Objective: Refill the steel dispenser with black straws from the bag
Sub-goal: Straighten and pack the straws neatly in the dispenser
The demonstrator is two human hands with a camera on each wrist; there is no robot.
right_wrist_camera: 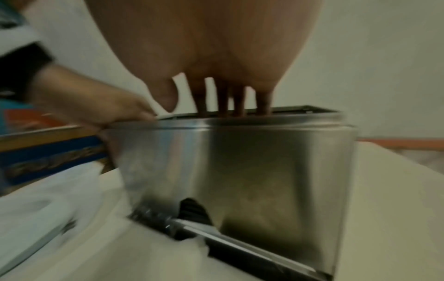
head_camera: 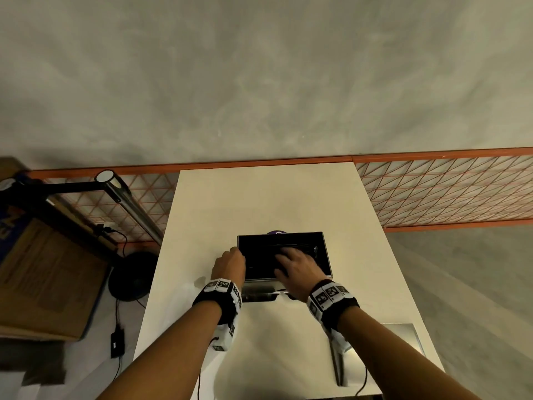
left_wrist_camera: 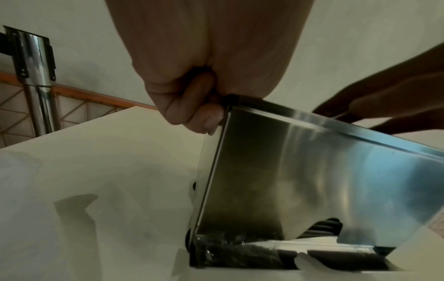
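On the left, the left hand (head_camera: 229, 262) curls round the top left corner of the steel dispenser (head_camera: 327, 255). In the left wrist view its fingers (left_wrist_camera: 192, 106) fold tight against the rim. I think it holds on there so the box does not slide while the other hand works inside.

The dispenser stands upright in the middle of the white worktop (head_camera: 259, 197), with its top open. It is a long box, and its long side runs from left to right. The open top faces up. The slot where straws come out is low on the front, facing the person.

The black straws (head_camera: 259, 252) lie flat inside. They look like they lie the long way, left to right, the same as the box, but it is dark in there. A few show through the front slot in the left wrist view (left_wrist_camera: 321, 228).

On the right, the right hand (head_camera: 297, 262) reaches down into the open top. Its fingers (right_wrist_camera: 240, 102) are straight and spread apart, with the tips inside the box. I think it is pressing the straws down flat so they sit neat. It does not seem to be holding any.

I cannot see the bag clearly.
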